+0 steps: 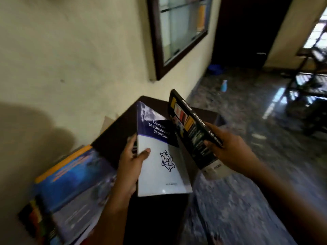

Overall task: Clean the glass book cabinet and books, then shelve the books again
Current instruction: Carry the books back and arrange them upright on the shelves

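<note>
Stack of books (70, 188) is lying nearest the camera at lower left, top cover blue with an orange band, sitting at the left end of the dark table (111, 145), against the wall. Blurred, titles unreadable.

Left hand (131, 167) is gripping the white-and-navy book (159, 165), titled "Discrete Mathematical Structures", by its left edge. The thumb is lying on the front cover, the fingers are behind it. The book is being held tilted above the table, cover facing the camera.

Right hand (228, 149) is clamping the black chemistry lab manual (192, 131) by the lower part of its spine, fingers curling round it. The manual is tilting up and left, and its upper part is overlapping the navy book's right corner in view; cannot tell if they are touching. The hands are apart, one book in each.

Up on the wall, the glass cabinet (155, 41) with its dark frame is showing glass shelves and a few books (201, 16) standing at its right side. A pale blue spray bottle (223, 85) is standing on the floor (247, 200) further right, below the cabinet, near the dark doorway (247, 32).
</note>
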